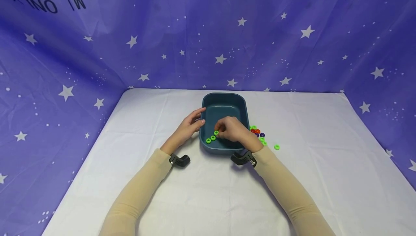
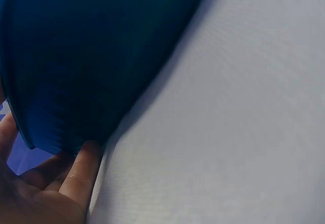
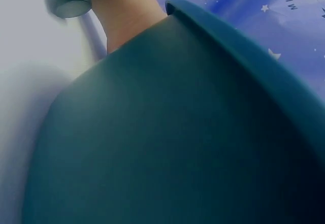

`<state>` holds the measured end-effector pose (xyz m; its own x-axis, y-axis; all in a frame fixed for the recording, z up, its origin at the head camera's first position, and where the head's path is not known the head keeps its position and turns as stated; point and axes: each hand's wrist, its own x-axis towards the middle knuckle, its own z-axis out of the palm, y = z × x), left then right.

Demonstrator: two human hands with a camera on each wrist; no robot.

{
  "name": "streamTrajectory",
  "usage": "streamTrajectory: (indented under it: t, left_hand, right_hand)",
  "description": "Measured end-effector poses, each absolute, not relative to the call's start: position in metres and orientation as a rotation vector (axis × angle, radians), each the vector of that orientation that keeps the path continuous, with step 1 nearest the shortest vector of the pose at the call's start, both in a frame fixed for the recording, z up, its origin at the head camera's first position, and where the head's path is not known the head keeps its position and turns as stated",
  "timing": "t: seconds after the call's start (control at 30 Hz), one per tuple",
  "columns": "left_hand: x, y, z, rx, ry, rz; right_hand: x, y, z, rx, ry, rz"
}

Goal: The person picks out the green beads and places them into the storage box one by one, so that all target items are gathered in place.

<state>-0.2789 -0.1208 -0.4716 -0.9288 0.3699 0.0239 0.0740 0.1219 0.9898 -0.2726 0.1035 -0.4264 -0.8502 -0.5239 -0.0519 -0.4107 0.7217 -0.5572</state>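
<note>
A dark teal rectangular tray (image 1: pixel 224 98) stands on the white-covered table. My left hand (image 1: pixel 188 125) rests against its left outer wall, fingers fairly straight; in the left wrist view the fingers (image 2: pixel 84 170) touch the tray's side (image 2: pixel 101 56). Reaching over the right rim, my right hand (image 1: pixel 232 129) pinches a green ring bead (image 1: pixel 216 133) at the tray floor. Two more green ring beads, a middle one (image 1: pixel 213 138) and a near one (image 1: pixel 208 141), lie in a slanting row with it. From the right wrist, the tray wall (image 3: pixel 152 122) hides the right fingers.
Right of the tray, partly behind the right forearm, lie several loose beads: green ones (image 1: pixel 261 139), an orange one (image 1: pixel 258 131), a purple one (image 1: pixel 262 134). A single green ring (image 1: pixel 277 147) lies farther right. A purple starry cloth (image 1: pixel 221 41) hangs behind the table.
</note>
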Motion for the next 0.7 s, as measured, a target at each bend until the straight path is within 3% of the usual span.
streamTrajectory:
  t: [0.7]
  left_hand:
    - [-0.2784,-0.1217,-0.4710,0.438,2.170,1.887]
  right_hand:
    - [-0.2725,0.1023,-0.4289,-0.750,2.617,-0.738]
